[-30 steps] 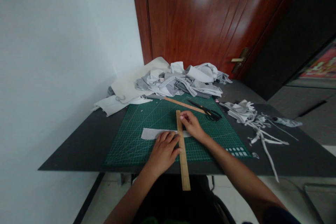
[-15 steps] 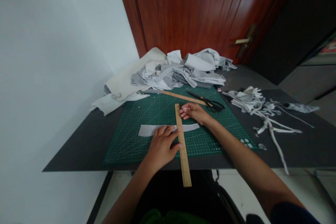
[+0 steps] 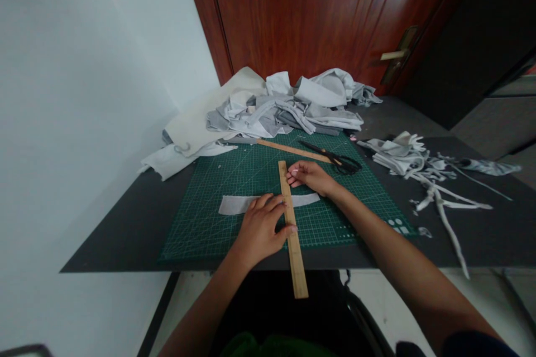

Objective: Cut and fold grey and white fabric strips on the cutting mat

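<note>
A wooden ruler (image 3: 296, 259) lies nearly upright in view, across a narrow strip of pale grey fabric (image 3: 233, 205) on a green cutting mat (image 3: 196, 234). The ruler's near end juts past the table edge. My left hand (image 3: 262, 231) rests open on the strip, fingers spread, with its fingertips and thumb pressing on the ruler. Right of the ruler's far end, my right hand (image 3: 309, 175) is closed in a pinch, its fingertips beside the ruler's edge. Something small and whitish shows at those fingers; I cannot make out what it is.
Black-handled scissors (image 3: 343, 164) lie beyond my right hand, over a second wooden ruler (image 3: 288, 148). A heap of grey and white fabric (image 3: 285, 109) fills the back. More scraps (image 3: 402, 159) lie at the right on the dark table (image 3: 121, 223), with a thin strip (image 3: 448, 231) trailing forward.
My left hand has shifted slightly right, its thumb now further onto the ruler. My right hand stays beside the ruler's far end. The view has moved a little.
</note>
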The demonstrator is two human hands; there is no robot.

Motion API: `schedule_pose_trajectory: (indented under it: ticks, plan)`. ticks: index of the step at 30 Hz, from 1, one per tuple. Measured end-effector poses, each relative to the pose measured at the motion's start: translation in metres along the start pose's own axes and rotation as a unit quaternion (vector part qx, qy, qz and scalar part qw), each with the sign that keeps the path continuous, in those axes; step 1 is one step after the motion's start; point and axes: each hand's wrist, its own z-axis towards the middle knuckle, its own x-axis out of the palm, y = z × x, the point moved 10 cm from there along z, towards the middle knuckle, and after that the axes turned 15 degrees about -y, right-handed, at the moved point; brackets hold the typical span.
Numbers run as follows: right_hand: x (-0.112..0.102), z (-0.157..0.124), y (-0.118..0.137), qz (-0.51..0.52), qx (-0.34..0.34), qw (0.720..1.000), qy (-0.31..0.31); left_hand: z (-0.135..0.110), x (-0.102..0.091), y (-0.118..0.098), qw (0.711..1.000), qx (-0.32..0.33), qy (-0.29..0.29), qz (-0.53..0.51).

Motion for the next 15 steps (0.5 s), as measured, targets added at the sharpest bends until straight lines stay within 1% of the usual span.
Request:
schedule_pose_trajectory:
  ticks: [9, 15]
  plan:
    - [0.0006, -0.0012, 0.0008, 0.004, 0.004, 1.000, -0.002, 0.0028, 0.0004, -0.0002, 1.000, 0.005, 0.005, 0.004]
    - [0.0007, -0.0027, 0.0040, -0.006, -0.008, 1.000, -0.009, 0.0022, 0.0027, 0.0034, 1.000, -0.005, 0.009, -0.007]
